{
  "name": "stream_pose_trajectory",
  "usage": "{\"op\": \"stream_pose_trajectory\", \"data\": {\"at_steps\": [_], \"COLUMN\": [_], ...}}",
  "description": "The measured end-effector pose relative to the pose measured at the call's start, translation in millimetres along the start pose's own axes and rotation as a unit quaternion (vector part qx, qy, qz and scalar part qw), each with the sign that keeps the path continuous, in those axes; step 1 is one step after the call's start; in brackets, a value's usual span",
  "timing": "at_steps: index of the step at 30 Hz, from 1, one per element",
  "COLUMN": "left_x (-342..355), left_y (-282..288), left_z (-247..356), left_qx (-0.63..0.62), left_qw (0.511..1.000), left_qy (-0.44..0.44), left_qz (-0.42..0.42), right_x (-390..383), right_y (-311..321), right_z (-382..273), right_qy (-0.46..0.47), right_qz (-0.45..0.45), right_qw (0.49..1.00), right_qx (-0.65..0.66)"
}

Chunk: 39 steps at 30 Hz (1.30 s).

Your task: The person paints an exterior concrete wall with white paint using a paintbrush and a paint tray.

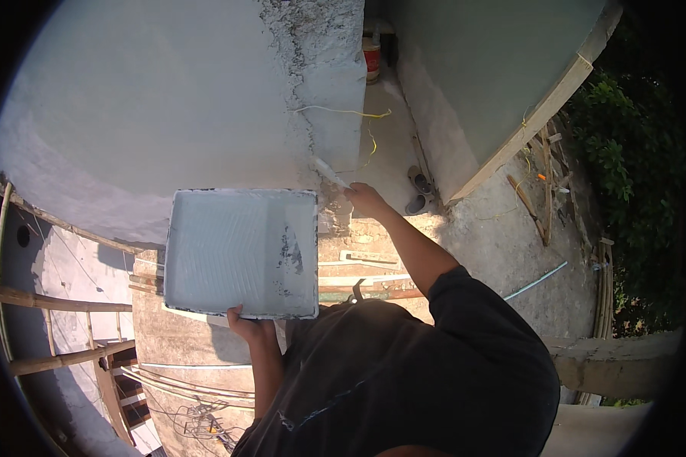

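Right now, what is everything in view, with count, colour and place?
paint tray: one, pale grey-blue, in the left hand
paintbrush: one, whitish, in the right hand
plastered walls: two, grey, upper left and right
wires: several, yellow, near the wall edge
shoes: two, dark, by the right wall
container: one, red and whitish, between the walls
pipe: one, light blue, right floor
poles: several, tan, left
foliage: uncountable, green, far right
shirt: one, black, bottom centre
left hand: one, bare, tray's near edge
right hand: one, bare, centre
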<state>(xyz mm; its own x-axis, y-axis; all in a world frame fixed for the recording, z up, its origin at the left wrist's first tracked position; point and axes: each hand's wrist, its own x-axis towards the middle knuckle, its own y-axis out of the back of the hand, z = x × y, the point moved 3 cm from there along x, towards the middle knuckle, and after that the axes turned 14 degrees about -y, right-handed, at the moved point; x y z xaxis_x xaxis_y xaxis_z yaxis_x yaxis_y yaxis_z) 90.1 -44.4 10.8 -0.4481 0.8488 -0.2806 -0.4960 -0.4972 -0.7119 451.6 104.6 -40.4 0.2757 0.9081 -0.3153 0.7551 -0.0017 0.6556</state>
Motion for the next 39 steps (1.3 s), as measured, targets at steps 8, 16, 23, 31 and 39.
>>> {"op": "stream_pose_trajectory", "data": {"at_steps": [8, 16, 23, 31, 39], "left_x": [-6.0, -1.8, -1.8, -11.2, 25.3], "left_y": [3.2, 10.2, 9.4, -5.0, 10.3], "left_z": [8.4, 3.1, -4.7, -12.7, -2.9], "left_qx": [0.009, -0.004, 0.003, 0.033, 0.057], "left_qw": [0.999, 0.999, 1.0, 0.999, 0.998], "left_qy": [-0.036, -0.022, -0.016, 0.017, -0.002], "left_qz": [0.03, 0.024, -0.001, 0.033, 0.029], "right_x": [-14.4, -53.5, -115.1, -165.5, -175.5], "right_y": [21.5, 17.2, 33.7, -2.1, -20.8], "right_z": [-37.6, -30.6, -51.4, -59.2, -84.3], "right_qy": [-0.092, -0.098, -0.101, -0.011, 0.055], "right_qz": [-0.219, -0.359, -0.208, -0.172, -0.15], "right_qw": [0.887, 0.708, 0.84, 0.948, 0.977], "right_qx": [0.396, 0.601, 0.492, 0.267, 0.139]}}
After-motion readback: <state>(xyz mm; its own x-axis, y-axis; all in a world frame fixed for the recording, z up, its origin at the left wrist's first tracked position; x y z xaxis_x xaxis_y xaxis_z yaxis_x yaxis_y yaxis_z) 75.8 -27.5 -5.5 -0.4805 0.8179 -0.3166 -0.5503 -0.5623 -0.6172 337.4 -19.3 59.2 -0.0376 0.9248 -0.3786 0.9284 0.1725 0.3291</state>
